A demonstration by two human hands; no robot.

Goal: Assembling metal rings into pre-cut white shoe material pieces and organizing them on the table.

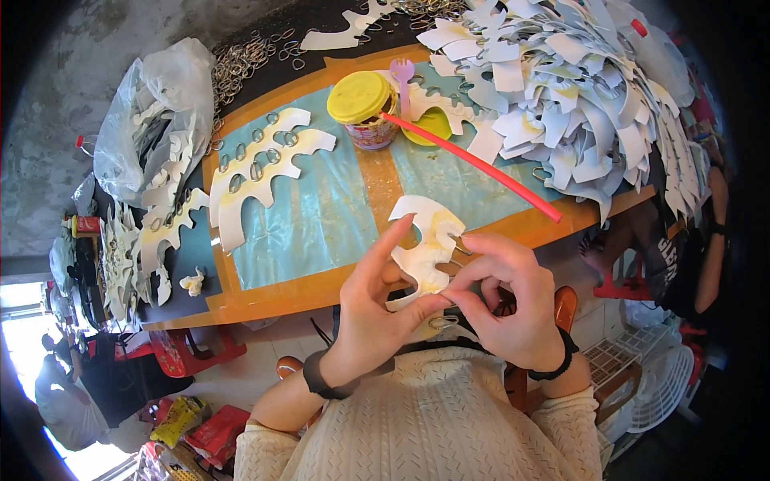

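Note:
A white, scalloped strip with yellowish glue-like stains is held up in front of me, above the table's near edge. My left hand grips it from the left, index finger along its upper part and thumb near its lower edge. On the other side, the thumb and fingertips of my right hand pinch the strip's right edge, close to my left thumb. Metal rings sit along that edge; one metal ring shows below my fingertips. What lies exactly inside the right pinch is hidden.
Finished-looking strips with rings lie on the blue table covering. A tub with a yellow lid and a red stick stand ahead. White pieces heap at right; loose metal rings pile far left beside a plastic bag.

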